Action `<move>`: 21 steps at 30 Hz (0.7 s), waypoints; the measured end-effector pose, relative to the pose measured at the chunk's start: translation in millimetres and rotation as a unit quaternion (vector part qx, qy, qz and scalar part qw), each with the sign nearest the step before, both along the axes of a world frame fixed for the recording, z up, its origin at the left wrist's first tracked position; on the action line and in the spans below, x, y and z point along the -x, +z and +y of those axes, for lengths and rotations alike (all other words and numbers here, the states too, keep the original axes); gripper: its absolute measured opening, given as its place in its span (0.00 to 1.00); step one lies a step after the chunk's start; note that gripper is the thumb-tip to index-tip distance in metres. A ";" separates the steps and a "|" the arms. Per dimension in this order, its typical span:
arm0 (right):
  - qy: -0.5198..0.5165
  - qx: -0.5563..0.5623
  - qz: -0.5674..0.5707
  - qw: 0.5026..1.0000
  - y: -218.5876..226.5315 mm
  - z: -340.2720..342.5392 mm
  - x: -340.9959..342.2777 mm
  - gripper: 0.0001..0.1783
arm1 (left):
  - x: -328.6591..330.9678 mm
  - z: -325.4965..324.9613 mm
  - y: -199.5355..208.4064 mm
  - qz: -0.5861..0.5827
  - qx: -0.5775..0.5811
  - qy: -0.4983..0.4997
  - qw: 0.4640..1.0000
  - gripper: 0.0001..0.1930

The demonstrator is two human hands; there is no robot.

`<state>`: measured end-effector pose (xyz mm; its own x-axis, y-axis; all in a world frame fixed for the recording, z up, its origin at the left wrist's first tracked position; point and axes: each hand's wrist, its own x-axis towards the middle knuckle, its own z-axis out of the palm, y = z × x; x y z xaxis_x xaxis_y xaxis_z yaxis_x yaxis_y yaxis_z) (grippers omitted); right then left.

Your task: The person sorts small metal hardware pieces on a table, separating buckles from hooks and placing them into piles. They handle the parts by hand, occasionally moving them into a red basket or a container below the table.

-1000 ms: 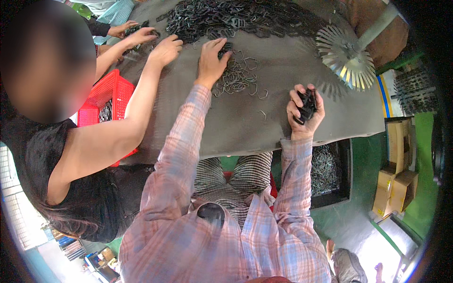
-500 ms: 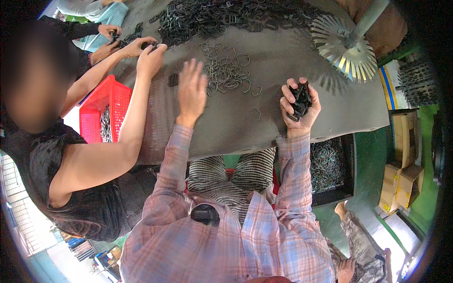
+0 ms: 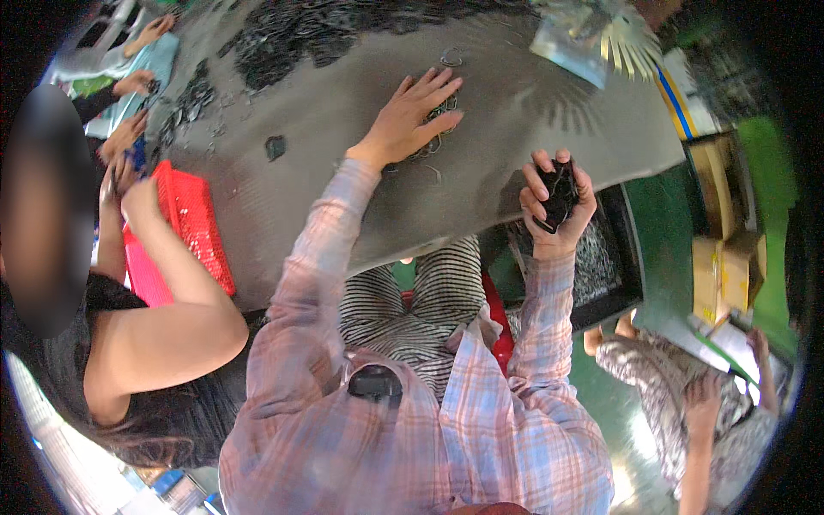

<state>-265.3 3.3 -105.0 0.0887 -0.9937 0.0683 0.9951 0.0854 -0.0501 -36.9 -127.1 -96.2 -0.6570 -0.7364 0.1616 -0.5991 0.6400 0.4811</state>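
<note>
Head view, and here's the left hand (image 3: 410,120) at upper centre, palm down, fingers spread, right over a small cluster of metal loops (image 3: 432,148); they peek out between the fingers and below the thumb, and whether skin meets wire I can't tell. That grip is open, nothing visibly pinched. Over to the right of centre, the right hand (image 3: 563,233) has its fingers curled firmly around a bundle of black parts (image 3: 559,196), long axis running nearly up the frame, top leaning slightly right. So the key line: from that right grip, the loops lie to the upper left, well apart, and the left hand is much the nearer. A single black piece (image 3: 275,148) sits alone on the grey worktop (image 3: 296,210), left of the left hand, with a dark heap (image 3: 296,43) above it. Containers next! Red basket (image 3: 206,227) at left, beside a co-worker's forearm, contents not readable; black tray (image 3: 633,249) at right, below the worktop's edge and partly behind the right forearm, holding plenty of silvery metal pieces (image 3: 603,257); cardboard boxes (image 3: 711,266) farther right, insides unclear.
</note>
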 end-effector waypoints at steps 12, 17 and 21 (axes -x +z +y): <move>-0.176 -0.128 0.061 0.974 -10.1 131.9 94.4 0.10 | -11.3 79.3 6.8 -0.083 0.121 0.187 0.971 0.63; -0.165 -0.123 0.083 0.975 1.2 134.6 96.8 0.10 | 46.5 -14.5 0.3 -0.030 0.171 0.090 0.981 0.58; -0.178 -0.119 0.099 0.972 11.2 146.6 103.0 0.10 | 76.2 -50.7 -1.8 -0.044 0.181 0.055 0.981 0.48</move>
<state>-368.3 149.9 -93.8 -0.2763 -0.9492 -0.1506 0.9362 -0.2304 -0.2653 -113.1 -177.8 -98.0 -0.6000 -0.7087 0.3711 -0.7031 0.6884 0.1779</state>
